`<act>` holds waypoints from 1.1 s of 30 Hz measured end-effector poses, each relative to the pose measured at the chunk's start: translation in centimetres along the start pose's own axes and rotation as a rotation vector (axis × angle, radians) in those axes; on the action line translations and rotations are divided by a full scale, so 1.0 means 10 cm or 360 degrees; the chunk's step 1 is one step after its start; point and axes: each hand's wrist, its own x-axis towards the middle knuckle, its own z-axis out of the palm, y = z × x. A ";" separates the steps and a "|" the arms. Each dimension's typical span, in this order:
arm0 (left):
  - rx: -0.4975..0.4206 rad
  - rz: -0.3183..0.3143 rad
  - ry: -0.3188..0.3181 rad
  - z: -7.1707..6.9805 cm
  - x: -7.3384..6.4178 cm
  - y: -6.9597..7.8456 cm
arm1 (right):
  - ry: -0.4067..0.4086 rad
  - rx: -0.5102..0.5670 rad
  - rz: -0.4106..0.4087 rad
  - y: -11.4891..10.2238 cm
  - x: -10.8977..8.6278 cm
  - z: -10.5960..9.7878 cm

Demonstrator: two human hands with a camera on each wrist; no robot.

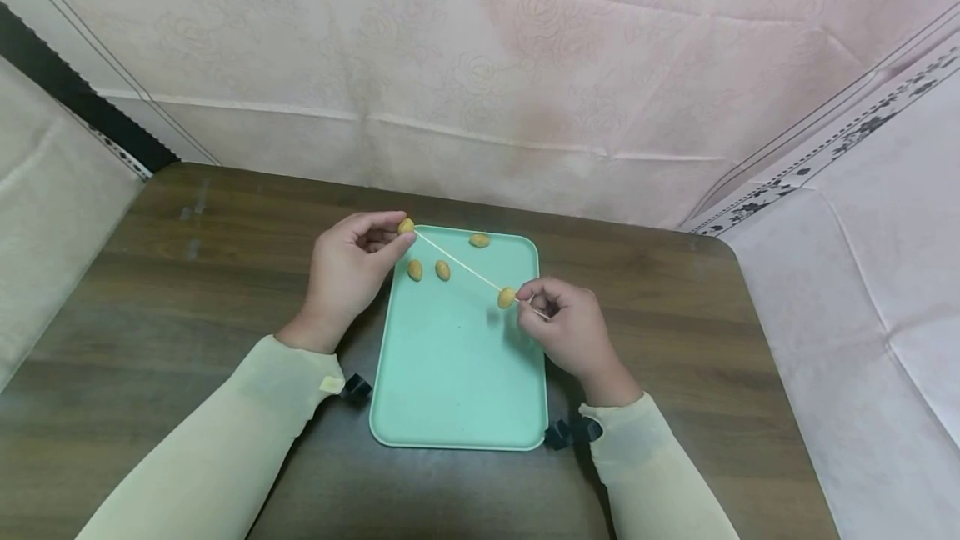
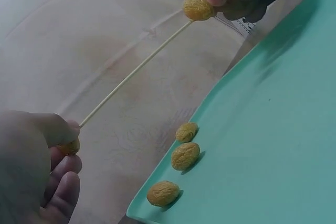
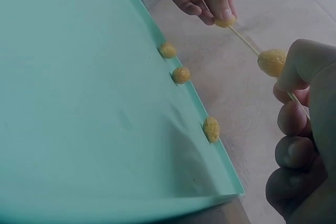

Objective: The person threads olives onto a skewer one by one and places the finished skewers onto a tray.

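A thin pale wooden skewer (image 2: pixel 136 74) runs slantwise between the two hands above a mint-green tray (image 1: pixel 457 357). At its far left end, my left hand (image 1: pixel 345 269) pinches a wrinkled yellow-brown oval fruit (image 1: pixel 406 226) between thumb and fingers. The skewer's tip at that fruit is hidden. A second fruit (image 3: pixel 272 63) of the same sort is threaded on the skewer toward the other end. Right beside it, my right hand (image 1: pixel 567 325) grips the skewer, fingertips against or very close to the fruit. The skewer's tail passes under the curled fingers.
Three more wrinkled fruits lie on the tray's far part: two on the left (image 1: pixel 415 270) and one by the far edge (image 1: pixel 479 240). The tray rests on a dark brown wooden table (image 1: pixel 225 290). Pale patterned cloth (image 1: pixel 450 65) hangs behind and at both sides.
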 end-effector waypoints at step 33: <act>0.0112 0.0019 -0.0135 0.13 -0.11 0.07 | 0.0046 0.0083 -0.0256 -0.04 -0.05 0.03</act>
